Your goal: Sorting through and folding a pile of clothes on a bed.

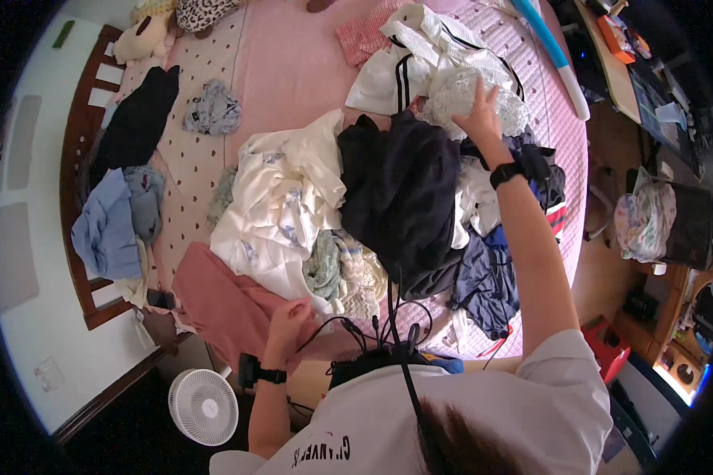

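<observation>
My right hand point(481, 117) reaches to the far right with its fingers spread, over a white lace garment point(455, 99). Under and behind the lace lies a white jacket point(420, 47) with black stripes. My left hand point(291, 315) is near me, its fingers curled beside a dusty-pink garment point(222, 293); whether it grips anything is hidden. Between my hands are a heaped black garment point(400, 190) and a cream-white garment point(293, 186) with bluish prints. A pale green cloth point(322, 265) and a cream knit point(360, 273) show between these two.
Dark blue clothes point(483, 281) are bunched on the bed's right. Blue clothing point(107, 226) and a black garment point(139, 123) lie by the wooden headboard point(95, 309). A crumpled grey cloth point(212, 108) is nearby. Black cables point(388, 328) run before me. A white fan point(203, 406) stands lower left.
</observation>
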Demonstrator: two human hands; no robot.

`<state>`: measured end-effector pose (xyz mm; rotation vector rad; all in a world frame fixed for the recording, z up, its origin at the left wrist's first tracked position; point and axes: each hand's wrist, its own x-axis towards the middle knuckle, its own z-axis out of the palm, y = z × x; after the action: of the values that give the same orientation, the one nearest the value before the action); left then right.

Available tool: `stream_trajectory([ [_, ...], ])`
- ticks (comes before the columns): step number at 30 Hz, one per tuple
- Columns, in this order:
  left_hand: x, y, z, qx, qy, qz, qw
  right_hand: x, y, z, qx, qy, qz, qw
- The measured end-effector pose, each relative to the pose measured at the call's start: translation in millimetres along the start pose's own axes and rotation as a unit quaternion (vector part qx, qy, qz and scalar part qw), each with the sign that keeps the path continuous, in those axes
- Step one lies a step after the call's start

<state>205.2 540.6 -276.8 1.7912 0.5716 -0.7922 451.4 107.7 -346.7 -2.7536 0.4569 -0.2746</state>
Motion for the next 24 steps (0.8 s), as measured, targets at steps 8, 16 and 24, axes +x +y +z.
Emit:
stream_trajectory([
  [8, 5.1, -11.6, 6.2, 0.060, 0.025, 0.009, 0.998, -35.4, 42.4, 31.9, -0.005, -0.404, 0.015, 0.915],
  [16, 26.6, -24.7, 3.6, 0.116, -0.001, 0.074, 0.991, -78.2, 8.2, 3.1, -0.046, -0.642, -0.039, 0.764],
  [24, 24.4, -30.2, 1.3, 0.122, 0.006, 0.027, 0.992, 29.1, 26.4, 44.3, 0.138, -0.061, 0.040, 0.988],
])
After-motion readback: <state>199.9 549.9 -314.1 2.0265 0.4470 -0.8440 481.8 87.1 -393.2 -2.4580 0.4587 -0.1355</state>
